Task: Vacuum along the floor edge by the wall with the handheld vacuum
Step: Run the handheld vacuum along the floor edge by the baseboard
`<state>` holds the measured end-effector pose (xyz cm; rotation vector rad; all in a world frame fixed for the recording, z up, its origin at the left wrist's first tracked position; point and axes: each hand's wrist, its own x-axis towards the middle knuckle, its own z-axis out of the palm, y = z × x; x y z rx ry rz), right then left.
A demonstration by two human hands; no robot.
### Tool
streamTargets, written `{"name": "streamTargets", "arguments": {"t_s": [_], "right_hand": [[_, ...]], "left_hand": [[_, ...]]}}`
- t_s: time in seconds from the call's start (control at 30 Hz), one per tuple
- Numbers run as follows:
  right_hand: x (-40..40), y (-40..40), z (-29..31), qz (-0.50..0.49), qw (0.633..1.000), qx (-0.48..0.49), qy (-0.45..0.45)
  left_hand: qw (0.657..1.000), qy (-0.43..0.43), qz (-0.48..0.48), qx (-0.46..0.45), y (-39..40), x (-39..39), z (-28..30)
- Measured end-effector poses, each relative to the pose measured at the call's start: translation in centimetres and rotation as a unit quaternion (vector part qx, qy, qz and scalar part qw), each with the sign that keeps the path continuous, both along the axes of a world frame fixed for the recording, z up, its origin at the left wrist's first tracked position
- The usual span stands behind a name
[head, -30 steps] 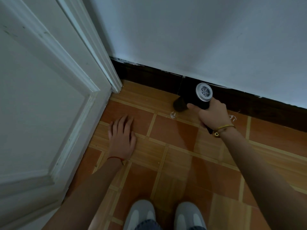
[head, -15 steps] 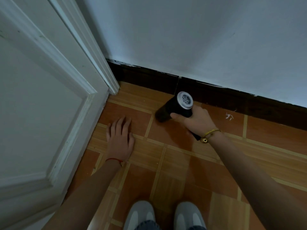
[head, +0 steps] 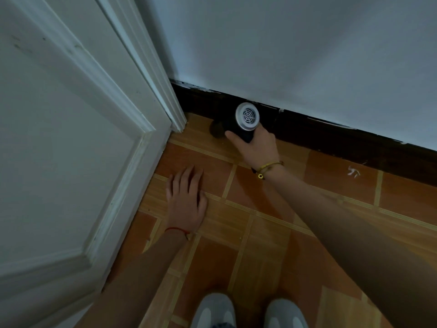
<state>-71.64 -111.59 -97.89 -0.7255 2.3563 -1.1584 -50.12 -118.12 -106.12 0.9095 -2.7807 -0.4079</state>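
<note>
My right hand (head: pixel 259 146) grips a small black handheld vacuum (head: pixel 246 119) with a round white vented rear cap. Its dark nozzle end (head: pixel 217 131) points down-left onto the floor, right beside the black skirting board (head: pixel 331 136) near the door-frame corner. My left hand (head: pixel 186 200) lies flat on the orange tiled floor (head: pixel 260 233), fingers spread, holding nothing. A small white scrap of debris (head: pixel 353 172) lies on a tile close to the skirting, to the right of the vacuum.
A white panelled door (head: pixel 66 150) and its frame (head: pixel 151 67) fill the left side. The pale wall (head: pixel 295 48) rises above the skirting. My two grey shoes (head: pixel 248 313) stand at the bottom edge.
The vacuum moved left along the floor, swinging out from the skirting and back against it, closer to the door-frame corner. The left hand stayed flat on the tiles.
</note>
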Motion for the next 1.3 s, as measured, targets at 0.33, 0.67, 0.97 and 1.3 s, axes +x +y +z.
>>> {"name": "streamTargets", "arguments": {"t_s": [0.33,0.67,0.97,1.3], "right_hand": [[0.3,-5.8,-0.3,0.046,0.994,-0.02,-0.097],[0.2,-6.0,-0.5,0.054,0.997,-0.018,-0.057],[-0.9,-2.5,0.4,0.034,0.999,0.025,0.026],[-1.5,6.3,1.7,-0.05,0.987,0.12,0.096]], "left_hand": [[1.0,-0.008,0.001,0.008,-0.1,0.0,0.2],[1.0,-0.003,0.001,0.004,-0.2,0.0,0.0],[1.0,0.003,0.0,0.0,-0.1,0.0,0.1],[1.0,-0.003,0.007,-0.002,0.3,-0.3,0.1]]}}
